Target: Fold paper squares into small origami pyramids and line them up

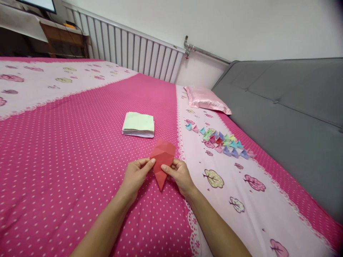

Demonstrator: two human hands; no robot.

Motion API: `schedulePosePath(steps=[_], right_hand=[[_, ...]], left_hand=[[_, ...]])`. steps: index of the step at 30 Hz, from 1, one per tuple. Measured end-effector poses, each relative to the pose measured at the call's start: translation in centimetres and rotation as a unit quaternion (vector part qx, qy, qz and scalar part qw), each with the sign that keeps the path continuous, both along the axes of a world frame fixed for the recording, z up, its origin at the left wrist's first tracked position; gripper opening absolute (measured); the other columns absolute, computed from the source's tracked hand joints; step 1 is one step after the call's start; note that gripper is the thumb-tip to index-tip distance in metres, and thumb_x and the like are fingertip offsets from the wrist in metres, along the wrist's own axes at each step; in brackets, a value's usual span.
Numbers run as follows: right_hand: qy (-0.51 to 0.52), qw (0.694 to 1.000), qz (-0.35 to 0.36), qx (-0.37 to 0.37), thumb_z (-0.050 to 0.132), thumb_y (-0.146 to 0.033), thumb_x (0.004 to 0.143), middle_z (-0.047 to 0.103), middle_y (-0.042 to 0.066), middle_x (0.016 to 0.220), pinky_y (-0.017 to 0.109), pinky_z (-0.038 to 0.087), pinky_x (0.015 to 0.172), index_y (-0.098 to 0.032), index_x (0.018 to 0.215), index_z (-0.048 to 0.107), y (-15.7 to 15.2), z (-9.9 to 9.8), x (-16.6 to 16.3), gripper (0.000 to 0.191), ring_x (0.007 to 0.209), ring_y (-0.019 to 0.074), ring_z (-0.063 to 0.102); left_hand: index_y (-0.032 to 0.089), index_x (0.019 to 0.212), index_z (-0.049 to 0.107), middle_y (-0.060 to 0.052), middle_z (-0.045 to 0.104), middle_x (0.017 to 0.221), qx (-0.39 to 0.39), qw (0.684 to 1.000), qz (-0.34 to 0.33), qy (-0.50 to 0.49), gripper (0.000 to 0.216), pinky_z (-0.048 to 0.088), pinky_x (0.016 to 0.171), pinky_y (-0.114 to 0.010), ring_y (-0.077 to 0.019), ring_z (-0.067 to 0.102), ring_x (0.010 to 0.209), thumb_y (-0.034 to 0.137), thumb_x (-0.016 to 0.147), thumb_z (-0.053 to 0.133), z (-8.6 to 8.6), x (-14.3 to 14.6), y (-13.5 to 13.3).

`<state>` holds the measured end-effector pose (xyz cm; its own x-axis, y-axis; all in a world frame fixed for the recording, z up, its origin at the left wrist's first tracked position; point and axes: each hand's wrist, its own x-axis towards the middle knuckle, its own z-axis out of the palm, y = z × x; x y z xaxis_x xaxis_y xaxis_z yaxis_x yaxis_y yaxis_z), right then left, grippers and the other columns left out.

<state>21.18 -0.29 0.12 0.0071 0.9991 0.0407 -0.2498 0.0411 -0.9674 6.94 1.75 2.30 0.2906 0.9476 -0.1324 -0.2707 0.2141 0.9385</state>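
The person holds a folded red paper (162, 151) just above the pink dotted bed (80, 160), its sharp tip pointing back at them. The fingers of the left hand (134, 175) pinch one side edge, and those of the right hand (183, 177) pinch the other, thumbs on top. The paper looks very light and thin, so it should bend easily but may crumple or rip if tugged. Both side edges seem good spots for a soft pinch. A square paper stack (138, 123) lies near.
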Motion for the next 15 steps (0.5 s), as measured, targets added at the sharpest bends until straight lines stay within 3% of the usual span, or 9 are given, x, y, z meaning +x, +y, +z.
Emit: schedulePosePath(steps=[3, 6, 11, 15], right_hand=[[0.009, 1.000, -0.012, 0.006, 0.071, -0.029, 0.065, 0.067, 0.006, 0.094, 0.033, 0.048, 0.081, -0.017, 0.096, 0.059, 0.0, 0.2, 0.0, 0.035, 0.085, 0.0195, 0.063], [0.040, 0.998, -0.042, 0.023, 0.070, -0.028, 0.067, 0.066, 0.005, 0.097, 0.034, 0.048, 0.081, -0.021, 0.104, 0.051, 0.1, 0.5, 0.2, 0.042, 0.087, 0.0198, 0.063], [0.048, 0.994, -0.097, 0.024, 0.066, -0.029, 0.070, 0.066, 0.001, 0.086, 0.031, 0.049, 0.072, -0.026, 0.116, 0.042, 0.3, 0.8, 0.9, 0.052, 0.074, 0.0171, 0.063], [0.011, 0.992, -0.122, 0.030, 0.064, -0.026, 0.071, 0.065, -0.003, 0.074, 0.025, 0.046, 0.062, -0.027, 0.113, 0.053, 0.7, 0.5, 1.6, 0.043, 0.062, 0.0123, 0.058]], left_hand=[[0.013, 0.074, 0.069, -0.002, 0.063, 0.055, 0.008, 1.000, 0.011, 0.011, 0.021, 0.042, 0.058, -0.023, -0.0121, 0.053, 0.053, 0.033, 0.066, 0.066, 0.1, 0.0, 0.0], [0.013, 0.072, 0.069, -0.004, 0.065, 0.059, 0.007, 1.000, 0.003, 0.022, 0.022, 0.040, 0.056, -0.021, -0.0118, 0.054, 0.056, 0.035, 0.066, 0.066, 0.1, 0.0, 0.0], [0.013, 0.063, 0.066, -0.003, 0.062, 0.056, -0.016, 0.999, -0.023, 0.041, 0.024, 0.033, 0.045, -0.019, -0.0088, 0.048, 0.047, 0.037, 0.064, 0.067, -0.2, -0.1, -0.1], [0.014, 0.056, 0.062, 0.000, 0.056, 0.048, -0.018, 0.998, -0.042, 0.036, 0.024, 0.029, 0.041, -0.019, -0.0062, 0.041, 0.040, 0.036, 0.064, 0.067, -0.1, -0.2, -0.2]])
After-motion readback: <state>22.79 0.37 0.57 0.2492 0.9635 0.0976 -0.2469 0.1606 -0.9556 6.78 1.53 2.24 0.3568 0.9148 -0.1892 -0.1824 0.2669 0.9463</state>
